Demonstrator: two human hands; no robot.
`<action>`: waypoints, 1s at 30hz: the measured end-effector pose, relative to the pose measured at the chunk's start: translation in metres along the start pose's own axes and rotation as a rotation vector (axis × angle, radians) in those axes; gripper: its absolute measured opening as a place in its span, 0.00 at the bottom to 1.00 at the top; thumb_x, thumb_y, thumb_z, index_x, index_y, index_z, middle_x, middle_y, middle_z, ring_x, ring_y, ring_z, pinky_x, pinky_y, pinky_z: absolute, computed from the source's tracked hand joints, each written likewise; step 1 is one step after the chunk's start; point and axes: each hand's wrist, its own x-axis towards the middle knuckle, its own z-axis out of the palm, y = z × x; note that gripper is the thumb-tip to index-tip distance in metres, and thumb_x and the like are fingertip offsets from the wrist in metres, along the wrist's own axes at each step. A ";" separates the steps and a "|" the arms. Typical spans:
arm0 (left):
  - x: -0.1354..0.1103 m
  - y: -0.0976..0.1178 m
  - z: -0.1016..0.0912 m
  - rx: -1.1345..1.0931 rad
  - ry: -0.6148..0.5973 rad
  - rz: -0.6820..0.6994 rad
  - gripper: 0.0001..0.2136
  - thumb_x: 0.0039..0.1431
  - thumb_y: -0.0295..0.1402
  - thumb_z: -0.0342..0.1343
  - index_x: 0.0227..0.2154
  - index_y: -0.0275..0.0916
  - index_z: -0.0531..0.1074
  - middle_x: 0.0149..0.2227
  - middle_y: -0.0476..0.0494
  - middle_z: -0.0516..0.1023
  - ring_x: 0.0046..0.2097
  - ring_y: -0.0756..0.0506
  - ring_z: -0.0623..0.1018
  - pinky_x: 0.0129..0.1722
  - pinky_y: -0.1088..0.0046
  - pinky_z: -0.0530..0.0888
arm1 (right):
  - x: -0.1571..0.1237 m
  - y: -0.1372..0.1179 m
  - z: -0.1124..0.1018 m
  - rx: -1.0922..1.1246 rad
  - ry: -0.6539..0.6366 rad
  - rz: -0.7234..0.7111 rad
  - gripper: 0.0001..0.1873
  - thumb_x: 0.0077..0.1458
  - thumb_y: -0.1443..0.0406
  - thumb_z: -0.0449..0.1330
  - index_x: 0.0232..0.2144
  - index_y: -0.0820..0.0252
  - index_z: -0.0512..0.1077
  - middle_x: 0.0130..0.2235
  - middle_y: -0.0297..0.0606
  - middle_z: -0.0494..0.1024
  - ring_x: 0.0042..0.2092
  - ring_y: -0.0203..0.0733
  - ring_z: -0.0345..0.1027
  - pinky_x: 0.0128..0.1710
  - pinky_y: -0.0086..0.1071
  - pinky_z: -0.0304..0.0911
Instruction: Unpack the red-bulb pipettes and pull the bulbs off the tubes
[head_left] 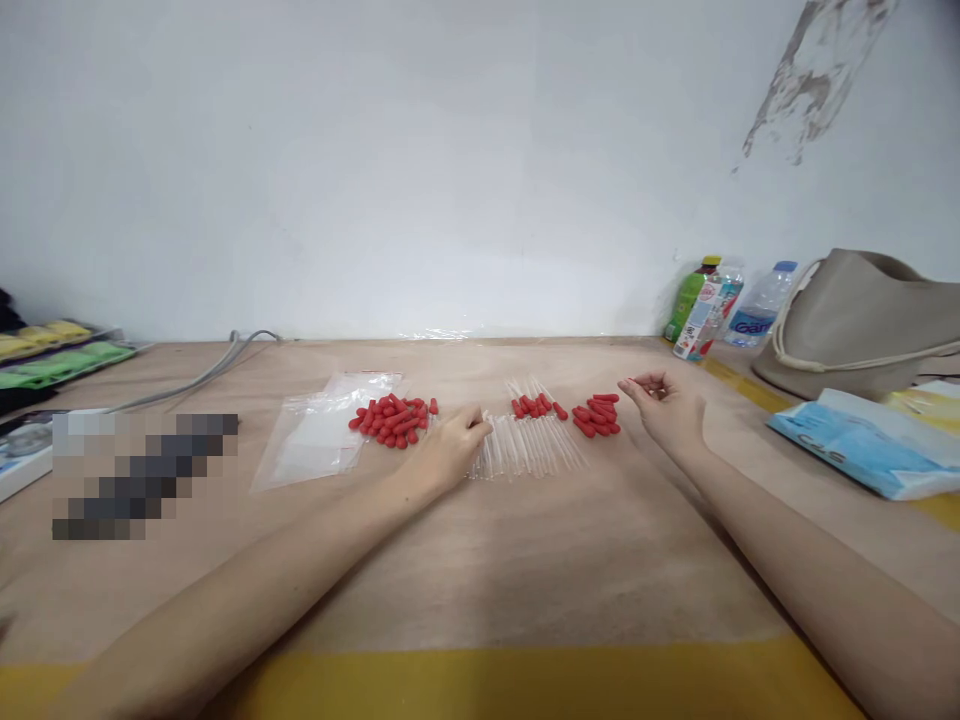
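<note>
My left hand (450, 446) is closed, fingertips together, at the left end of a row of thin clear tubes (529, 450). What it pinches, if anything, is hidden. Several red rubber bulbs (394, 420) lie heaped just left of it. Behind the row, more red bulbs (536, 405) lie against clear tubes that point away from me. A smaller pile of red bulbs (598, 416) sits right of the row. Beside that pile my right hand (664, 408) is raised with fingers pinched; a trace of red shows at its fingertips, too small to name.
Clear plastic bags (315, 430) lie left of the bulbs. A grey cable (195, 380) and packs in yellow and green (67, 365) are far left. Bottles (694, 305), a grey bag (870, 320) and a blue tissue pack (862, 440) stand or lie at right. A wall closes the back.
</note>
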 end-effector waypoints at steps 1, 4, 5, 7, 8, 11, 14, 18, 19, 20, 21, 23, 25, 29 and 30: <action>0.001 0.002 0.001 -0.002 -0.017 -0.007 0.13 0.58 0.25 0.41 0.30 0.37 0.71 0.28 0.45 0.66 0.28 0.49 0.67 0.23 0.76 0.64 | 0.000 0.000 0.000 -0.010 -0.020 -0.001 0.17 0.42 0.53 0.60 0.27 0.62 0.71 0.26 0.37 0.73 0.25 0.35 0.62 0.26 0.30 0.58; 0.003 0.008 0.000 -0.064 -0.036 -0.031 0.12 0.57 0.26 0.43 0.29 0.36 0.72 0.29 0.44 0.68 0.29 0.49 0.69 0.27 0.74 0.67 | -0.002 0.001 0.002 -0.011 -0.134 0.044 0.18 0.46 0.54 0.56 0.30 0.63 0.72 0.23 0.37 0.72 0.24 0.35 0.63 0.24 0.30 0.59; 0.003 0.010 -0.002 -0.097 -0.037 -0.036 0.11 0.57 0.27 0.44 0.30 0.36 0.72 0.30 0.44 0.69 0.30 0.49 0.70 0.28 0.73 0.68 | -0.003 0.002 0.003 0.003 -0.171 0.061 0.18 0.47 0.54 0.55 0.31 0.64 0.72 0.23 0.37 0.72 0.24 0.36 0.64 0.25 0.30 0.60; 0.004 0.015 -0.006 -0.171 -0.048 -0.020 0.10 0.58 0.32 0.47 0.32 0.35 0.73 0.31 0.42 0.70 0.31 0.48 0.71 0.31 0.72 0.70 | -0.004 0.001 0.005 0.027 -0.221 0.075 0.18 0.47 0.56 0.55 0.33 0.65 0.72 0.25 0.39 0.73 0.25 0.37 0.66 0.26 0.30 0.61; 0.004 0.016 -0.008 -0.210 -0.061 0.001 0.11 0.58 0.35 0.48 0.34 0.34 0.73 0.32 0.41 0.71 0.32 0.47 0.72 0.33 0.71 0.71 | -0.005 0.001 0.006 0.025 -0.224 0.074 0.18 0.46 0.57 0.55 0.33 0.65 0.72 0.25 0.39 0.73 0.26 0.37 0.66 0.26 0.30 0.61; 0.002 0.015 -0.017 -0.289 -0.106 0.071 0.17 0.56 0.41 0.50 0.40 0.33 0.71 0.38 0.38 0.71 0.39 0.45 0.72 0.40 0.69 0.71 | -0.006 0.001 0.007 -0.043 -0.195 0.051 0.17 0.44 0.57 0.56 0.32 0.64 0.72 0.27 0.40 0.74 0.26 0.36 0.64 0.26 0.31 0.61; -0.008 0.006 -0.025 -0.251 -0.078 0.102 0.16 0.57 0.40 0.49 0.44 0.36 0.70 0.43 0.37 0.70 0.45 0.43 0.70 0.44 0.65 0.69 | -0.006 0.002 0.007 -0.158 -0.174 0.002 0.14 0.44 0.57 0.57 0.30 0.61 0.72 0.30 0.38 0.75 0.27 0.37 0.64 0.28 0.32 0.59; -0.026 -0.007 -0.029 -0.170 0.046 0.144 0.12 0.57 0.34 0.49 0.42 0.38 0.71 0.44 0.39 0.71 0.47 0.41 0.68 0.47 0.59 0.67 | -0.003 0.008 0.009 -0.274 -0.226 -0.028 0.13 0.44 0.56 0.57 0.27 0.58 0.73 0.30 0.38 0.75 0.32 0.42 0.65 0.32 0.34 0.57; -0.030 -0.009 -0.029 -0.168 0.072 0.149 0.11 0.57 0.33 0.49 0.41 0.38 0.72 0.43 0.39 0.71 0.47 0.41 0.68 0.47 0.59 0.66 | -0.002 0.010 0.010 -0.294 -0.228 -0.036 0.14 0.44 0.55 0.57 0.27 0.58 0.74 0.30 0.38 0.75 0.34 0.43 0.65 0.33 0.34 0.57; -0.033 -0.010 -0.029 -0.175 0.095 0.144 0.11 0.57 0.32 0.49 0.41 0.38 0.72 0.42 0.39 0.71 0.46 0.41 0.68 0.46 0.59 0.67 | -0.002 0.011 0.010 -0.306 -0.217 -0.049 0.15 0.44 0.54 0.57 0.28 0.58 0.74 0.30 0.38 0.75 0.35 0.44 0.64 0.34 0.35 0.56; -0.035 -0.010 -0.028 -0.190 0.115 0.127 0.11 0.57 0.31 0.49 0.40 0.38 0.72 0.42 0.40 0.72 0.45 0.42 0.68 0.46 0.60 0.67 | -0.002 0.011 0.011 -0.311 -0.187 -0.065 0.15 0.44 0.53 0.57 0.28 0.58 0.74 0.30 0.39 0.75 0.36 0.45 0.64 0.35 0.36 0.56; -0.037 -0.010 -0.026 -0.229 0.140 0.070 0.11 0.58 0.29 0.47 0.41 0.38 0.72 0.41 0.41 0.71 0.45 0.43 0.69 0.46 0.60 0.66 | -0.003 0.008 0.010 -0.313 -0.114 -0.108 0.16 0.45 0.53 0.56 0.28 0.58 0.74 0.30 0.39 0.74 0.37 0.46 0.63 0.37 0.37 0.54; -0.037 -0.010 -0.023 -0.263 0.147 0.025 0.11 0.59 0.28 0.47 0.41 0.38 0.71 0.42 0.41 0.71 0.45 0.44 0.68 0.47 0.61 0.66 | -0.007 -0.001 0.010 -0.320 -0.081 -0.161 0.16 0.46 0.53 0.56 0.26 0.58 0.75 0.31 0.40 0.74 0.38 0.46 0.62 0.38 0.38 0.52; -0.035 -0.010 -0.020 -0.284 0.150 0.000 0.11 0.59 0.28 0.47 0.41 0.38 0.72 0.42 0.41 0.71 0.45 0.44 0.68 0.47 0.61 0.66 | -0.020 -0.033 0.016 -0.412 -0.230 -0.296 0.13 0.48 0.55 0.56 0.24 0.55 0.75 0.34 0.38 0.74 0.40 0.45 0.60 0.40 0.40 0.46; -0.035 -0.010 -0.020 -0.283 0.148 -0.002 0.11 0.59 0.29 0.47 0.41 0.38 0.72 0.42 0.41 0.71 0.45 0.44 0.68 0.47 0.61 0.66 | -0.022 -0.041 0.019 -0.454 -0.287 -0.319 0.13 0.48 0.55 0.55 0.23 0.55 0.75 0.34 0.38 0.74 0.40 0.45 0.60 0.40 0.40 0.45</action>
